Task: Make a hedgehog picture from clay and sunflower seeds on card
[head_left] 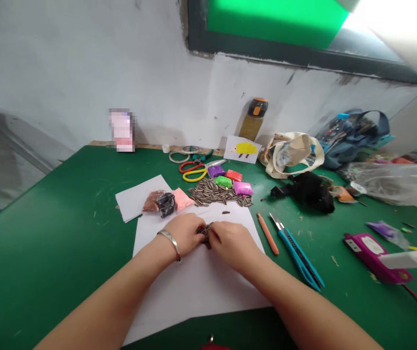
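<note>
Your left hand (184,233) and right hand (230,241) pinch a small dark lump (206,231) together over the white paper (197,282). Press unevenly and it could smear the sheet; the seeds (217,193) lie just beyond.

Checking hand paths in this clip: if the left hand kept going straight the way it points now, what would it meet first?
The left hand points right, toward the right hand; their fingers already meet over a small dark object on the white paper. So the object and right hand come first; depth is unclear.
</note>
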Tool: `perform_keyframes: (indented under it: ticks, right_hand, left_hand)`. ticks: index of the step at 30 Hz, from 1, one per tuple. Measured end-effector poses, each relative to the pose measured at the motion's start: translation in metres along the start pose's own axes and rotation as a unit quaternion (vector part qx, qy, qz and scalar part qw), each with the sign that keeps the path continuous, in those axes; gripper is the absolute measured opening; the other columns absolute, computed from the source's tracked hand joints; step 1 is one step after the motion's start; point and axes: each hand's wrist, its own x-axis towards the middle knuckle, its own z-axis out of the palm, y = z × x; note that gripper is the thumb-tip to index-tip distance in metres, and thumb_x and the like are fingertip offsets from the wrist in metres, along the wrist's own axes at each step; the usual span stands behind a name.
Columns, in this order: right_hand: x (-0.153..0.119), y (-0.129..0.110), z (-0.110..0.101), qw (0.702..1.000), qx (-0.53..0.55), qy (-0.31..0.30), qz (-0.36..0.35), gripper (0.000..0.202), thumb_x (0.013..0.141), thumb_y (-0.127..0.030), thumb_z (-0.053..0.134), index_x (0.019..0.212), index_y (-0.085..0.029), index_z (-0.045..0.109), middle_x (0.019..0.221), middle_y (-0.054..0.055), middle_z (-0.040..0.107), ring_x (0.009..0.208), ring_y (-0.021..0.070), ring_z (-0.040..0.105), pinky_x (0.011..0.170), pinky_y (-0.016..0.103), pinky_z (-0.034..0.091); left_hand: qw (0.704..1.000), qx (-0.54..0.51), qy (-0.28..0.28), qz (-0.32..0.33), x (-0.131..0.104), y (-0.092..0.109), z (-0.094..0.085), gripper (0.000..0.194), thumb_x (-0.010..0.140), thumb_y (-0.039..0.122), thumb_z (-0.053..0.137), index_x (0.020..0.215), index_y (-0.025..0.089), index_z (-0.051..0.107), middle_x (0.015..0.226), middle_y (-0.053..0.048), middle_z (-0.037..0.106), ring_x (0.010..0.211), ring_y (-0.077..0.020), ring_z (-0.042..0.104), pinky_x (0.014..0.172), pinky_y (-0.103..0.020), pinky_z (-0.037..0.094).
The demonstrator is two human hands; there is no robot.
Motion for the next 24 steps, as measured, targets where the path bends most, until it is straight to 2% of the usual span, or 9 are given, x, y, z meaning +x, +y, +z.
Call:
perform_keyframes:
  ticks: [2, 6, 9, 12, 16, 18, 21, 24]
  right_hand:
    - [0.004, 0.012, -0.007, 0.999, 0.021, 0.027, 0.03, 0.024, 0.088, -0.024, 0.041, 0.074, -0.019, 0.06, 0.073, 0.002, 0.064, 0.069, 0.0134, 0.056, 0.061, 0.024, 0.031]
    - [0.014, 0.041, -0.013, 0.992, 0.044, 0.064, 0.101, 0.025, 0.088, -0.022, 0.04, 0.08, -0.02, 0.063, 0.074, 0.0, 0.063, 0.068, 0.0126, 0.054, 0.062, 0.023, 0.032]
    - [0.02, 0.052, -0.01, 0.992, 0.042, 0.073, 0.094, 0.025, 0.088, -0.02, 0.04, 0.089, -0.021, 0.065, 0.087, 0.002, 0.064, 0.081, 0.0141, 0.055, 0.069, 0.022, 0.034]
    - [0.023, 0.05, -0.005, 0.995, 0.02, 0.067, 0.074, 0.026, 0.089, -0.017, 0.039, 0.094, -0.019, 0.065, 0.093, 0.005, 0.061, 0.088, 0.0147, 0.053, 0.073, 0.023, 0.034]
    - [0.024, 0.041, -0.004, 0.998, -0.028, 0.013, 0.049, 0.025, 0.088, -0.012, 0.039, 0.084, -0.016, 0.064, 0.087, 0.006, 0.058, 0.084, 0.0148, 0.051, 0.074, 0.023, 0.034]
    - [0.024, 0.04, -0.004, 0.998, -0.037, 0.004, 0.048, 0.024, 0.087, -0.012, 0.039, 0.083, -0.016, 0.063, 0.087, 0.006, 0.056, 0.082, 0.0148, 0.05, 0.073, 0.023, 0.034]
    - [0.022, 0.042, -0.002, 0.997, -0.031, 0.017, 0.062, 0.023, 0.088, -0.014, 0.039, 0.084, -0.015, 0.062, 0.087, 0.007, 0.057, 0.079, 0.0153, 0.051, 0.071, 0.024, 0.035]
    - [0.019, 0.048, -0.003, 0.994, 0.03, 0.075, 0.079, 0.025, 0.088, -0.016, 0.039, 0.1, -0.017, 0.061, 0.096, 0.007, 0.061, 0.088, 0.0159, 0.054, 0.077, 0.024, 0.037]
  left_hand:
    - [1.0, -0.016, -0.007, 0.005, 0.0, 0.0, -0.001, 0.018, 0.074, 0.026, 0.053, 0.076, 0.022, 0.07, 0.078, -0.004, 0.068, 0.075, -0.0195, 0.058, 0.063, -0.027, 0.038]
    - [0.999, -0.034, -0.015, 0.018, 0.0, -0.001, -0.002, 0.02, 0.073, 0.025, 0.052, 0.074, 0.022, 0.071, 0.075, -0.003, 0.07, 0.072, -0.0181, 0.059, 0.059, -0.026, 0.037]
    - [0.999, -0.044, -0.02, 0.015, 0.001, -0.002, -0.003, 0.021, 0.074, 0.025, 0.051, 0.075, 0.022, 0.072, 0.077, -0.003, 0.071, 0.072, -0.0176, 0.059, 0.058, -0.025, 0.037]
    - [0.998, -0.053, -0.022, 0.012, 0.001, -0.002, -0.004, 0.021, 0.074, 0.026, 0.051, 0.075, 0.021, 0.071, 0.078, -0.003, 0.071, 0.073, -0.0175, 0.06, 0.059, -0.024, 0.038]
    - [0.998, -0.058, -0.027, 0.004, 0.0, -0.002, -0.006, 0.021, 0.074, 0.026, 0.05, 0.076, 0.022, 0.071, 0.078, -0.003, 0.071, 0.074, -0.0179, 0.06, 0.06, -0.024, 0.04]
    - [0.998, -0.063, -0.029, 0.005, 0.0, -0.002, -0.006, 0.022, 0.075, 0.025, 0.05, 0.078, 0.022, 0.071, 0.078, -0.003, 0.071, 0.075, -0.0178, 0.061, 0.061, -0.024, 0.041]
    - [0.997, -0.066, -0.028, 0.007, 0.001, -0.002, -0.005, 0.022, 0.075, 0.026, 0.05, 0.079, 0.021, 0.071, 0.079, -0.003, 0.072, 0.075, -0.0178, 0.061, 0.061, -0.024, 0.041]
    - [0.997, -0.071, -0.031, 0.017, 0.001, -0.004, -0.004, 0.021, 0.075, 0.025, 0.05, 0.077, 0.022, 0.071, 0.078, -0.002, 0.072, 0.074, -0.0177, 0.061, 0.061, -0.024, 0.041]
